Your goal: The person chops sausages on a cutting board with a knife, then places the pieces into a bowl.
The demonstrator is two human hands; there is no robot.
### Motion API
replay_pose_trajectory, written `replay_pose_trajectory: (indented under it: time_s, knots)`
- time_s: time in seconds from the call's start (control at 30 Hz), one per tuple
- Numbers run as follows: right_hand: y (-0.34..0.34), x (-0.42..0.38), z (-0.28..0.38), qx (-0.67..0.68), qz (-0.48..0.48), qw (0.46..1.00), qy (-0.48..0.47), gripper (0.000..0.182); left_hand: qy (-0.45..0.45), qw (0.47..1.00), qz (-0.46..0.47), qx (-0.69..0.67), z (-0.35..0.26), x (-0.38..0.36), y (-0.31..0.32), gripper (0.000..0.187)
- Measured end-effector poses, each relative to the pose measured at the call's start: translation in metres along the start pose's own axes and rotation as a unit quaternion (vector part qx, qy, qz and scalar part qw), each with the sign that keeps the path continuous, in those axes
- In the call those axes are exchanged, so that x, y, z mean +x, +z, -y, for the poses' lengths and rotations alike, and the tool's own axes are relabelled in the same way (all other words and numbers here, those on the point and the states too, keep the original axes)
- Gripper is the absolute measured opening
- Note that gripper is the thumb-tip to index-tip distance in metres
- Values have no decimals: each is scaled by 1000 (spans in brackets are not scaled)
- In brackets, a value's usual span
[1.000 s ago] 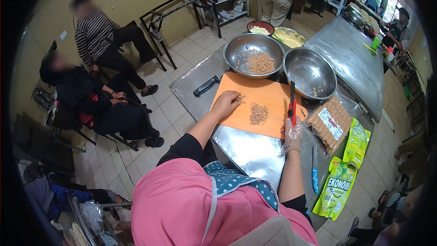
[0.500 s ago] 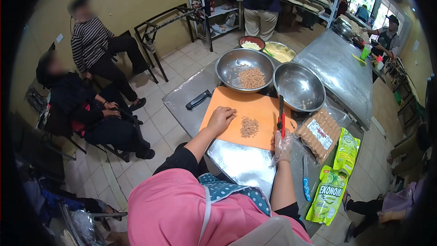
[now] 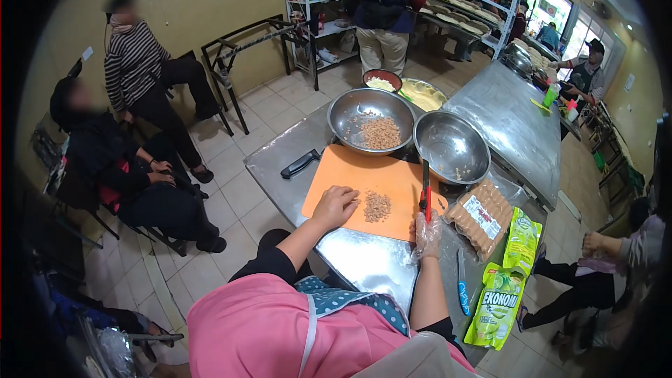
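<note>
An orange cutting board [image 3: 329,180] lies on the metal table with a small heap of chopped sausage [image 3: 377,206] on it. My bare left hand [image 3: 337,206] rests on the board just left of the heap, fingers stretched out and holding nothing I can see. In a clear plastic glove, my right hand [image 3: 428,232] grips a red-handled knife [image 3: 425,196] at the board's right edge, its dark blade pointing away from me. Beyond the board stand a steel bowl with more chopped pieces [image 3: 380,133] and a second steel bowl [image 3: 451,147] with a few bits inside.
Right of the board lie a pack of sausages [image 3: 480,218], a blue-handled knife [image 3: 463,283] and green pouches [image 3: 495,306]. A black-handled knife [image 3: 299,165] lies left. Farther back are a red-brown bowl [image 3: 383,80] and a yellow-filled basin [image 3: 423,95]. Two people sit at left.
The camera view has shifted slightly, so the table appears a little lower and farther left. Both hands stay at nearly the same places by the board, the knife still in my right.
</note>
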State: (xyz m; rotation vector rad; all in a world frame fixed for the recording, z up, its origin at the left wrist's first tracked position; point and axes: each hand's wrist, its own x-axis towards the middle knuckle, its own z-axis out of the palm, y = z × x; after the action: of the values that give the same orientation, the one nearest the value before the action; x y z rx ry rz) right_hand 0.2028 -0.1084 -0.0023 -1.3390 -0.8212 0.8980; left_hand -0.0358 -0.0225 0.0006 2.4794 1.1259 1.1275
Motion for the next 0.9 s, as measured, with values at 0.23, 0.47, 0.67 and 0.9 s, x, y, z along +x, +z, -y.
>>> replay_pose_trajectory:
  time_s: [0.23,0.47,0.67,0.9]
  knots:
    - [1,-2,-4,-3,-17,999,-37,21,14,999,-12,28,0,-2,2,25]
    - [3,-4,-9,-41,-32,993,-103,28,-30,999,1,-37,2,-2,-1,36]
    - [5,-8,-13,-102,-49,987,-114,32,-49,999,-23,-9,2,-5,-3,42]
    - [39,-65,47,-157,28,986,54,43,-64,997,-19,-44,5,-5,-1,34]
